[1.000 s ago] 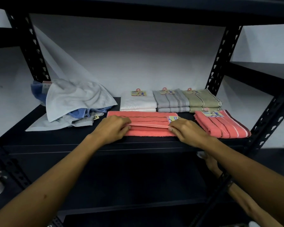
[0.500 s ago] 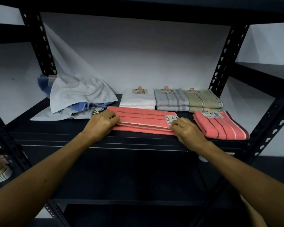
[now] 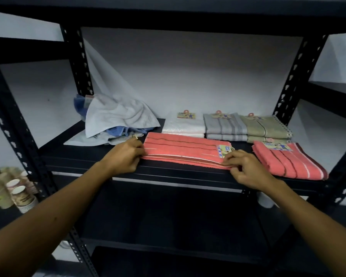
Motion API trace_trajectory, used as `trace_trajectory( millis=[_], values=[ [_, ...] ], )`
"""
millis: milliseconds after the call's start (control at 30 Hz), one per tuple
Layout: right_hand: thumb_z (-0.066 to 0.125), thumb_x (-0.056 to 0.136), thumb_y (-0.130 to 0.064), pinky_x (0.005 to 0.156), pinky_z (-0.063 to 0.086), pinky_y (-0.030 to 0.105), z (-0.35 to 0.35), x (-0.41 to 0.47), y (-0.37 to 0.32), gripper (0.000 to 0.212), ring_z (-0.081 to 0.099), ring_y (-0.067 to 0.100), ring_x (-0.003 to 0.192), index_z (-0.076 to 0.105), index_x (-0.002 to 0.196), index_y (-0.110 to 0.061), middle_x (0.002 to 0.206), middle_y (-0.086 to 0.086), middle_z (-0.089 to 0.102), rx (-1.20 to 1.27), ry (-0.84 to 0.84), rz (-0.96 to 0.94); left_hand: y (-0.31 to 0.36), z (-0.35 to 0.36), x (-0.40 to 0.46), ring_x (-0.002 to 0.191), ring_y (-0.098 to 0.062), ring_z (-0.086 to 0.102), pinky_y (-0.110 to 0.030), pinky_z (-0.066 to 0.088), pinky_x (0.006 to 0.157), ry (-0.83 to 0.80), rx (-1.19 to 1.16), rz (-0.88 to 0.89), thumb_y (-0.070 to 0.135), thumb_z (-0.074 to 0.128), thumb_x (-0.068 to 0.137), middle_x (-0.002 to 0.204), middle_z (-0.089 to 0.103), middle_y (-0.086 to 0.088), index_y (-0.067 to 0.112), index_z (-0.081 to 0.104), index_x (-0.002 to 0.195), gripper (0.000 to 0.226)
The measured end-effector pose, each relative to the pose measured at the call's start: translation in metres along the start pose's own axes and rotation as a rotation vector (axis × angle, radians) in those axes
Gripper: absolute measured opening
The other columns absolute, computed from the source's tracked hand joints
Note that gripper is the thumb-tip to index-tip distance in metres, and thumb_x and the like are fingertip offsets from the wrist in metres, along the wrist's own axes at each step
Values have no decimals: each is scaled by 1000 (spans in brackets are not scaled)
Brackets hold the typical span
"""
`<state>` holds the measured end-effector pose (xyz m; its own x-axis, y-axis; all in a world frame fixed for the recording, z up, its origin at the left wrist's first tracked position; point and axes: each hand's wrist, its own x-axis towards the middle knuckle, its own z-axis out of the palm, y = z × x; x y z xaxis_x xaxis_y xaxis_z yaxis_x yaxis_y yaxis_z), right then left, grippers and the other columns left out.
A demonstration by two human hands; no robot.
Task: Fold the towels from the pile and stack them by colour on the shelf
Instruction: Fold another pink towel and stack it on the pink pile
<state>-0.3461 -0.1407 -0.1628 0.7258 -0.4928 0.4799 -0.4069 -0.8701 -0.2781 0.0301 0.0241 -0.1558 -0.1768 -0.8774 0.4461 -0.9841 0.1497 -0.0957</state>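
A black metal shelf [image 3: 188, 177] with punched uprights is standing against a plain white wall [image 3: 188, 76], with another dark board sitting below it and one overhead. On the shelf, near its front edge, a coral towel [image 3: 180, 149] with thin dark stripes is lying folded into a long strip, a paper label at its right end. The left hand [image 3: 126, 157] is gripping the strip's left end with curled fingers, and the right hand [image 3: 246, 166] is pinching the near right corner between thumb and fingertips. Just to the right, apart from it, a second folded coral towel [image 3: 290, 161] is lying at the front right of the shelf. Behind these, along the wall, three folded stacks are sitting side by side and touching: white towels [image 3: 183, 126], grey striped towels [image 3: 224, 126] and olive towels [image 3: 266, 129], each carrying a label on top. At the back left, the loose pile [image 3: 116, 120] is slumping, a pale sheet-like towel draping over blue cloth and reaching the coral strip's left end. Outside the frame, at the lower left, stacks of paper cups [image 3: 10, 193] are standing on a lower surface.
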Motion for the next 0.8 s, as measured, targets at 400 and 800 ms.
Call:
trace_trajectory(
  millis=[400, 800],
  values=[
    [57, 92, -7, 86, 46, 22, -3, 52, -54, 24, 63, 7, 97, 75, 99, -20, 107, -7, 69, 443, 241, 462, 65, 1, 68, 103, -23, 64, -37, 49, 89, 5, -104, -193, 51, 45, 93, 112, 71, 0, 23, 69, 111, 41],
    [20, 103, -39, 118, 16, 49, 39, 66, -27, 55, 17, 30, 147, 28, 151, -15, 159, 16, 20, -304, -339, 448, 74, 29, 94, 151, -20, -3, -58, -5, 118, -543, -171, -301, 65, 11, 97, 164, -3, 2, 32, 5, 156, 68]
  ],
)
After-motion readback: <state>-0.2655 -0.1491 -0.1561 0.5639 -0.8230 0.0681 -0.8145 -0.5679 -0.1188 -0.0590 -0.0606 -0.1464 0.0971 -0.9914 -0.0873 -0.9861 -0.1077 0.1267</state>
